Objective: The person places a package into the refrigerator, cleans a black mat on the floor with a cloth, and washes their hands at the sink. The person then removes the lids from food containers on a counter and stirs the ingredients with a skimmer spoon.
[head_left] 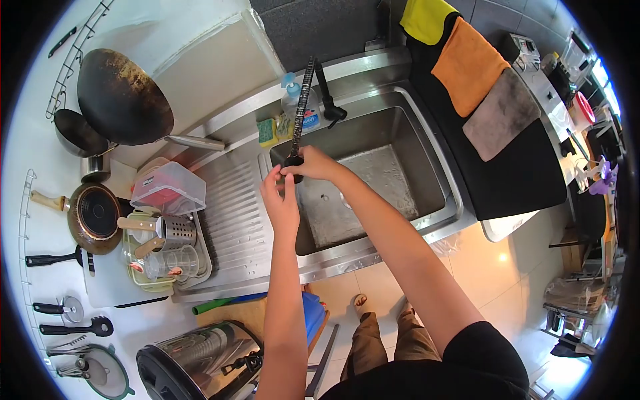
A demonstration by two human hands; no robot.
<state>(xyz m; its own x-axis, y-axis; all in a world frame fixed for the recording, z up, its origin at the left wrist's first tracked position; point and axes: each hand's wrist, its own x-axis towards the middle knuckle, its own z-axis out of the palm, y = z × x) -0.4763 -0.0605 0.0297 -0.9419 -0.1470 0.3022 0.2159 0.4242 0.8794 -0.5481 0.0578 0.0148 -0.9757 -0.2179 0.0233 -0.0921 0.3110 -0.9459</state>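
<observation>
A black coiled faucet hose (304, 100) rises beside the sink and ends in a dark spray head (293, 175). My right hand (315, 164) is closed round the spray head, over the left rim of the sink (387, 180). Just to its left is my left hand (280, 200), fingers stretched upward and thumb apart, close to the spray head. Whether its fingertips touch the head I cannot tell. Behind the hose stand a clear soap bottle with a blue pump (291, 90) and a yellow-green sponge (268, 132). A black tap lever (331, 107) is to the right.
Left of the sink is a ribbed steel drainboard (233, 220), with a dish rack (200, 267) holding cups, utensils and a clear plastic container (170, 187). A wok (123, 97) and pans hang on the wall. Orange (470, 67) and grey (501, 117) cloths lie right of the sink.
</observation>
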